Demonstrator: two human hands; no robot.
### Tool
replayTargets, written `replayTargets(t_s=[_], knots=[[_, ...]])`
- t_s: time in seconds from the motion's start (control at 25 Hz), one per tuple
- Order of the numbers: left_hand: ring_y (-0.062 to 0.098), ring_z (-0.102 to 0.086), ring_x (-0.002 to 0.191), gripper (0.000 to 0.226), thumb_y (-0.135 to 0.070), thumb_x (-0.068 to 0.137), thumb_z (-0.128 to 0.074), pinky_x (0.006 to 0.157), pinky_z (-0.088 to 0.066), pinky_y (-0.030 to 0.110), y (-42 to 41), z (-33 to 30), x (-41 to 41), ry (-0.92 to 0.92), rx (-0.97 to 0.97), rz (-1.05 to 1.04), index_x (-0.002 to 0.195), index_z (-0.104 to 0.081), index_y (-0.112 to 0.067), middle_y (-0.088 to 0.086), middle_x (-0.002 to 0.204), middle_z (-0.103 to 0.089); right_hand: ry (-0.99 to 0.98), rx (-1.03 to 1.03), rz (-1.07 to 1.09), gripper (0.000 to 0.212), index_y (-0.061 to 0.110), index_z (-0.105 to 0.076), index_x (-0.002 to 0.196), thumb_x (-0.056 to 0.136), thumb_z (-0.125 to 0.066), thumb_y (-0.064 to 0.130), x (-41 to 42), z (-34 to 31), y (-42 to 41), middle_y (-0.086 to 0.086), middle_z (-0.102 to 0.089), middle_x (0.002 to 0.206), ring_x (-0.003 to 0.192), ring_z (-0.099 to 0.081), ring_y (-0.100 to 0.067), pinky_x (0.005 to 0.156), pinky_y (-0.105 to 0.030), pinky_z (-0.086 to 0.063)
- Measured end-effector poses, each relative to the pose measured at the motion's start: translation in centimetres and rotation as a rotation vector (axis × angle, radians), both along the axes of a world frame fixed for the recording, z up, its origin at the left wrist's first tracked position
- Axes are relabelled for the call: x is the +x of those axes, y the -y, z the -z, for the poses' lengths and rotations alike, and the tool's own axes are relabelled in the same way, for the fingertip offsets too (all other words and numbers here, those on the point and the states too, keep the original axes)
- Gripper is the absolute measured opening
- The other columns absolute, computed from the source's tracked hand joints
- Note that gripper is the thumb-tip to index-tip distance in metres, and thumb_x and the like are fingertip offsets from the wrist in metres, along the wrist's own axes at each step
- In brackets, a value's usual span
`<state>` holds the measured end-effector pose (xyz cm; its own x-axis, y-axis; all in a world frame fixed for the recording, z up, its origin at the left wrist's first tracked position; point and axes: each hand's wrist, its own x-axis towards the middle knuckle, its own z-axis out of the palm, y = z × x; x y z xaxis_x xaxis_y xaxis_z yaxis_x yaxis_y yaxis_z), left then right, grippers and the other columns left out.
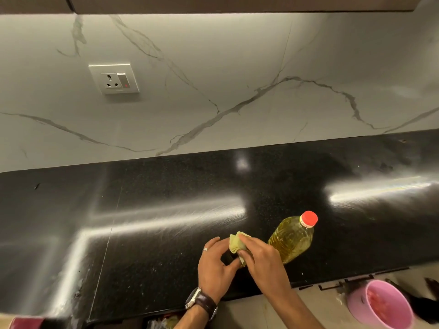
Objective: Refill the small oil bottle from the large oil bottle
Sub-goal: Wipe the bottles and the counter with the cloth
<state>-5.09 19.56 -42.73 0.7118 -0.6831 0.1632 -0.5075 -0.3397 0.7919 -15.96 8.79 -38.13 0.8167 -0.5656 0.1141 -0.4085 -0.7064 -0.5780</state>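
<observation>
The large oil bottle (292,241) stands on the black counter (154,222), filled with yellow oil and closed by a red cap (308,219). Just left of it, my left hand (215,264) wraps around a small dark object (228,257), which looks like the small oil bottle and is mostly hidden by my fingers. My right hand (263,260) presses a pale green cloth (236,243) against the top of that object. Both hands are near the counter's front edge, with the right wrist close to the large bottle's base.
A pink bucket (380,305) sits on the floor at the lower right, below the counter edge. A wall socket (114,78) is set in the marble backsplash at the upper left. Bare counter stretches to the left and behind my hands.
</observation>
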Motion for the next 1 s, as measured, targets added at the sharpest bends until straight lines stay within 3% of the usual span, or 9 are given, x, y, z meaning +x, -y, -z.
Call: replayTargets(t_s=[0.16, 0.32, 0.4, 0.6, 0.76, 0.84, 0.92, 1.0], knots=[[-0.033, -0.025, 0.129, 0.043, -0.062, 0.078, -0.064, 0.106, -0.034, 0.023, 0.0, -0.4, 0.6, 0.039, 0.067, 0.038, 0.111, -0.046, -0.084, -0.064, 0.116, -0.045, 0.071, -0.054, 0.098, 0.051, 0.011, -0.072, 0.127, 0.079, -0.089, 0.01, -0.4, 0.8, -1.0, 0.002, -0.078, 0.102, 0.087, -0.074, -0.007, 0.078, -0.007, -0.051], [-0.007, -0.037, 0.138, 0.038, -0.068, 0.075, -0.065, 0.113, -0.038, 0.034, 0.0, -0.1, 1.1, -0.01, 0.109, 0.053, 0.112, -0.056, -0.073, -0.047, 0.12, -0.06, 0.045, -0.12, 0.111, 0.049, 0.012, -0.072, 0.124, 0.078, -0.089, 0.01, -1.0, 1.0, -1.4, 0.003, -0.076, 0.09, 0.074, -0.073, -0.005, 0.064, -0.012, -0.057], [0.002, -0.04, 0.14, 0.044, -0.071, 0.075, -0.066, 0.116, -0.037, 0.037, 0.0, 0.1, 1.2, -0.001, 0.11, 0.048, 0.118, -0.059, -0.064, -0.037, 0.128, -0.062, 0.042, -0.137, 0.108, 0.048, 0.011, -0.072, 0.124, 0.078, -0.087, 0.01, -1.1, 1.2, -1.6, 0.001, -0.077, 0.093, 0.078, -0.074, -0.008, 0.065, -0.015, -0.06], [0.006, -0.039, 0.14, 0.05, -0.072, 0.074, -0.067, 0.114, -0.038, 0.039, 0.0, -0.3, 1.2, -0.014, 0.133, 0.031, 0.122, -0.058, -0.059, -0.031, 0.135, -0.058, 0.005, -0.094, 0.125, 0.049, 0.008, -0.077, 0.116, 0.07, -0.093, 0.006, -2.0, 0.9, -2.1, -0.002, -0.079, 0.096, 0.082, -0.077, -0.012, 0.068, -0.019, -0.063], [0.004, -0.037, 0.141, 0.05, -0.075, 0.076, -0.067, 0.113, -0.038, 0.037, 0.1, -0.6, 1.2, -0.029, 0.149, 0.04, 0.122, -0.059, -0.058, -0.034, 0.133, -0.053, -0.086, 0.117, 0.088, 0.037, 0.019, -0.074, 0.125, 0.089, -0.08, 0.011, -3.7, 0.5, -2.8, 0.007, -0.076, 0.112, 0.098, -0.069, -0.002, 0.085, -0.005, -0.049], [0.003, -0.036, 0.141, 0.048, -0.069, 0.078, -0.072, 0.114, -0.037, 0.037, 0.0, -0.7, 1.3, -0.04, 0.15, 0.04, 0.122, -0.058, -0.058, -0.034, 0.133, -0.053, 0.008, 0.195, 0.15, 0.041, 0.021, -0.076, 0.122, 0.085, -0.082, 0.005, -4.6, 0.1, -3.1, 0.011, -0.075, 0.112, 0.099, -0.066, 0.002, 0.087, 0.002, -0.043], [0.003, -0.035, 0.142, 0.051, -0.07, 0.077, -0.072, 0.115, -0.035, 0.035, 0.0, -0.6, 1.5, -0.043, 0.155, 0.039, 0.125, -0.061, -0.056, -0.033, 0.135, -0.053, 0.101, 0.156, 0.262, 0.047, 0.018, -0.077, 0.119, 0.078, -0.084, -0.005, -4.6, -0.6, -3.0, 0.009, -0.075, 0.111, 0.099, -0.067, -0.002, 0.086, 0.004, -0.042], [0.005, -0.035, 0.142, 0.057, -0.072, 0.075, -0.068, 0.116, -0.034, 0.036, 0.0, -0.3, 1.5, -0.048, 0.158, 0.046, 0.127, -0.064, -0.052, -0.031, 0.136, -0.055, 0.093, 0.063, 0.299, 0.048, 0.013, -0.073, 0.124, 0.081, -0.08, -0.007, -3.2, -1.8, -2.5, 0.003, -0.073, 0.118, 0.106, -0.067, -0.008, 0.09, -0.003, -0.045]])
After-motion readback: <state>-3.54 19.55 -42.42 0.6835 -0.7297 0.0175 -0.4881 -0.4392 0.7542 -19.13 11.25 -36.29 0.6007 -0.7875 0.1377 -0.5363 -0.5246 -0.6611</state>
